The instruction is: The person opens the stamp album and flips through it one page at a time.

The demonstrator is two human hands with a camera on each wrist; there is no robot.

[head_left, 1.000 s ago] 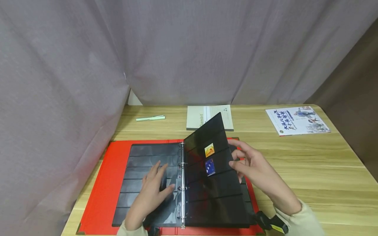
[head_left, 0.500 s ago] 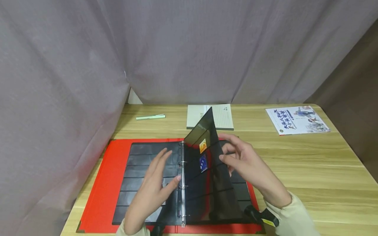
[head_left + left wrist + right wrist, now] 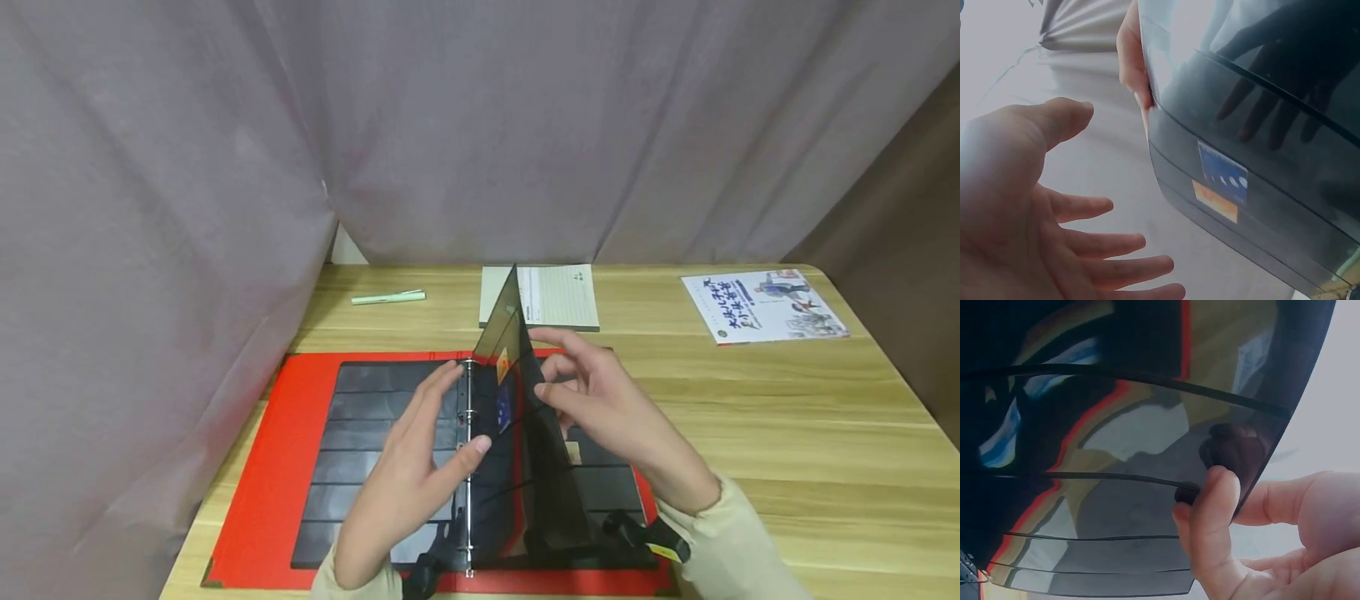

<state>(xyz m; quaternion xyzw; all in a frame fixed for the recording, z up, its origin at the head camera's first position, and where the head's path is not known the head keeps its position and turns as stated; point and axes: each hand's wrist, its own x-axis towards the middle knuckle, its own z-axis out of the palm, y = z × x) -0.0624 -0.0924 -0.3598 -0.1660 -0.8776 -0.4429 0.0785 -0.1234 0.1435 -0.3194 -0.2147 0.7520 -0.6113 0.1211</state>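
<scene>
A red ring binder (image 3: 258,492) lies spread on the table, holding black pocket pages like a stamp album. My right hand (image 3: 611,408) pinches the outer edge of one black page (image 3: 551,492), which stands nearly upright from the metal rings (image 3: 469,492); the right wrist view shows thumb and fingers on either side of that edge. In its pockets sit an orange-yellow stamp (image 3: 1215,201) and a blue stamp (image 3: 1225,172) with white crescents. My left hand (image 3: 408,475), fingers extended and thumb apart, hovers over the left page (image 3: 356,433) near the rings, holding nothing.
Behind the binder lie a light green pen (image 3: 388,297) and a pale notebook (image 3: 558,296), partly covered by the raised page. A white illustrated booklet (image 3: 765,307) is at the back right. Grey curtain (image 3: 480,125) hangs along the table's far side. A small pale stamp (image 3: 573,452) shows on the page beneath.
The pinched page has swung leftward from a slant to almost upright, my right hand moving left with it. My left hand has lifted off the left page and shifted toward the rings.
</scene>
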